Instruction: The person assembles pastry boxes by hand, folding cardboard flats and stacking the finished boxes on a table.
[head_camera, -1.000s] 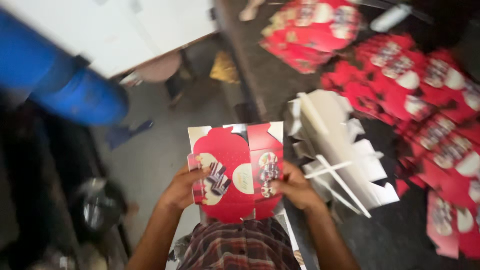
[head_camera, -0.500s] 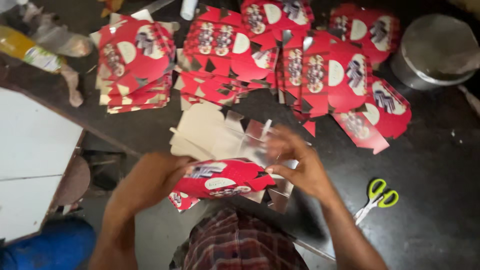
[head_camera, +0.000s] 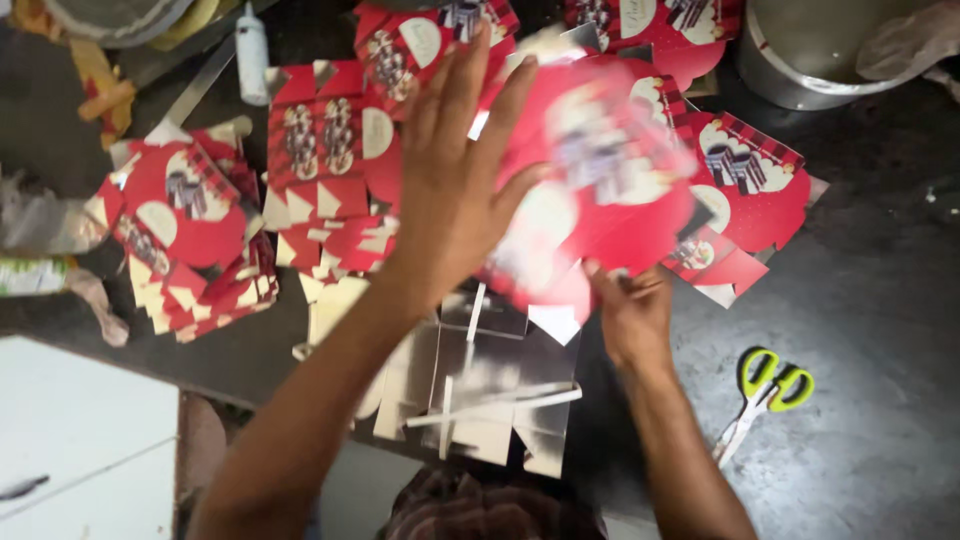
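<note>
Right hand (head_camera: 632, 318) pinching the lower edge of a red printed carton blank (head_camera: 600, 190), thumb and fingers closed on the card. Blank lifted off the table, motion-blurred, tilted up over the spread of other cards. Left hand (head_camera: 455, 185) open, fingers splayed and stretched flat against the blank's left side, touching it but not clasping it; whether the palm bears on the card, impossible to tell through the blur.

Landmark: the silver-backed flat blanks (head_camera: 470, 385), lying face down on the dark table (head_camera: 880, 440), directly below the held blank and nearer the person. Left of the silver blanks, a stack of red blanks (head_camera: 185, 235) with white flaps showing at its edges. Beyond the silver blanks, more red blanks (head_camera: 330, 150) laid in overlapping rows. Far beyond and to the left, a small white bottle (head_camera: 251, 40). Right of the silver blanks, well apart, green-handled scissors (head_camera: 765, 395), shut, resting on the table. Far beyond and to the right, a round metal pot (head_camera: 815, 55). Left of the silver blanks and nearer, a white surface (head_camera: 85, 440) beside the table's edge.
</note>
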